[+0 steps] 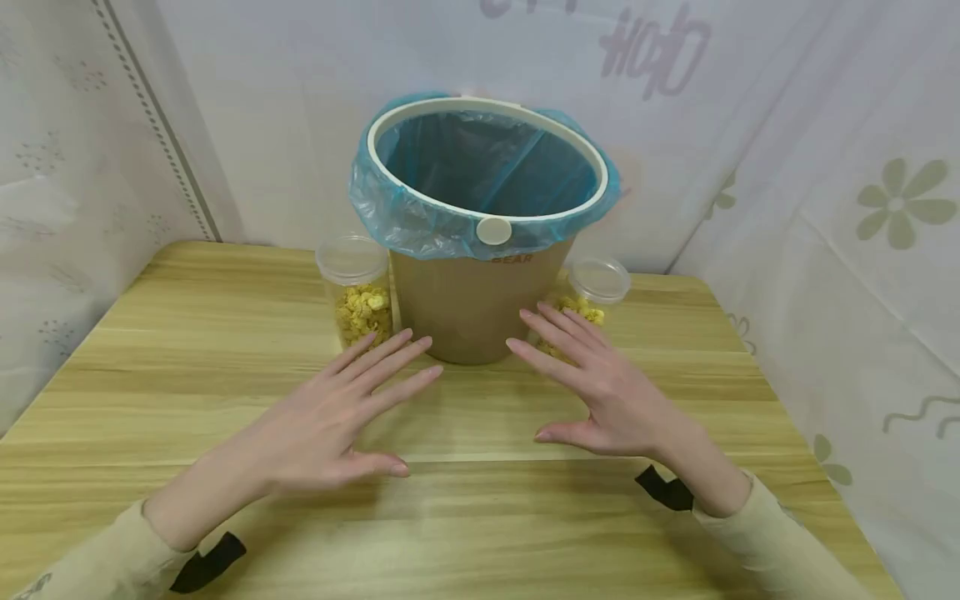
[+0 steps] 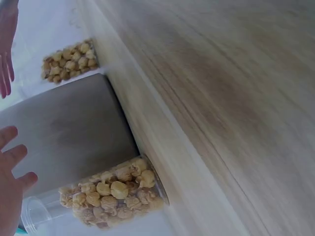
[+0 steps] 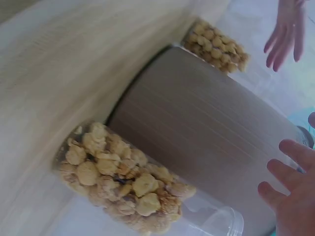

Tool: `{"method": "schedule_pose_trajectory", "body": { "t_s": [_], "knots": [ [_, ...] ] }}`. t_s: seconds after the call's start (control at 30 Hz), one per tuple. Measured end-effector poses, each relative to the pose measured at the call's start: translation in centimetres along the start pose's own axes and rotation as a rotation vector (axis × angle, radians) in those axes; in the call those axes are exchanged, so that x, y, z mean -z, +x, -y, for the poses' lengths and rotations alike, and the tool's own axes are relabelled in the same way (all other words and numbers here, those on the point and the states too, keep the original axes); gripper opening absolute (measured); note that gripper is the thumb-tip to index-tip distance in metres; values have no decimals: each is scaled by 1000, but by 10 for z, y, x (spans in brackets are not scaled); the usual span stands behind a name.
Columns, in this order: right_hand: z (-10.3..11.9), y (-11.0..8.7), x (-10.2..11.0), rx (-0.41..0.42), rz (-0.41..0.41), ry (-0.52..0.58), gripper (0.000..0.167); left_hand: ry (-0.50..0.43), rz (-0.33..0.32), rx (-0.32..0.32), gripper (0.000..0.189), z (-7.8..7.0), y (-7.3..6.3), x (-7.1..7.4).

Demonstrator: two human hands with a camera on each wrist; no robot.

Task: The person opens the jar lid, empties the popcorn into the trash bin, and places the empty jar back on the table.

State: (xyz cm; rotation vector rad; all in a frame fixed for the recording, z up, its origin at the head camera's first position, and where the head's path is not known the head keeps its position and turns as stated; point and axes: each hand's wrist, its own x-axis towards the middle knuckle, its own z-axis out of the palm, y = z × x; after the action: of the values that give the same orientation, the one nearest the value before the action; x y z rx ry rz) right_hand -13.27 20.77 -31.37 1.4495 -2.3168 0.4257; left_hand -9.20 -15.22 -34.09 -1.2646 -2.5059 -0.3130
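Looking at the middle of the worktop [image 1: 465, 517], toward its far edge, we find a tan bin [image 1: 472, 312] standing upright between two clear jars. A thin blue liner [image 1: 427, 237] lines its inside and folds down over the outside, with a cream ring [image 1: 487, 104] around the mouth. On the ring's near side sits a round cream tab [image 1: 494, 231], and just under the liner's edge we can read "BEAR" in brown lettering [image 1: 513, 259].

Just beside the bin on our left stands the left jar [image 1: 362, 308], on our right the right jar [image 1: 600, 282]; both are upright and partly filled with yellow popcorn. We cannot tell whether either jar touches the bin.

Our two hands are well apart over the worktop, fingers straight and spread, thumbs pointing inward. The left hand [image 1: 337, 425] is near the left jar and the front of the bin; the right hand [image 1: 600, 387] is near the right jar, its fingers partly covering that jar in the head view. Whether any fingertip touches a jar, we cannot tell.

Farther out, we see pale sleeves [image 1: 112, 546], a dark strap [image 1: 208, 564] at each wrist, and whitish printed cloth [image 1: 277, 125] surrounding the worktop.
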Motion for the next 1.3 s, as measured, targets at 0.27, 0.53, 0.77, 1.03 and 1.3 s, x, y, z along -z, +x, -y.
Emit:
{"method": "schedule_pose_trajectory", "body": {
  "t_s": [0.27,0.53,0.77,1.03,1.3],
  "knots": [
    [-3,8,12,-38,-111,19,86,-70,-19,68,96,2,7,0],
    [-10,13,24,-74,-272,31,86,-135,-58,92,98,2,13,-2],
    [-19,16,31,-124,-395,55,79,-173,-104,83,93,-1,22,-2],
    [-34,13,33,-267,-417,95,78,-204,-135,95,93,-5,31,-2],
    [-49,8,29,-339,-403,95,78,-226,-157,100,94,-8,36,-2]
  ]
}}
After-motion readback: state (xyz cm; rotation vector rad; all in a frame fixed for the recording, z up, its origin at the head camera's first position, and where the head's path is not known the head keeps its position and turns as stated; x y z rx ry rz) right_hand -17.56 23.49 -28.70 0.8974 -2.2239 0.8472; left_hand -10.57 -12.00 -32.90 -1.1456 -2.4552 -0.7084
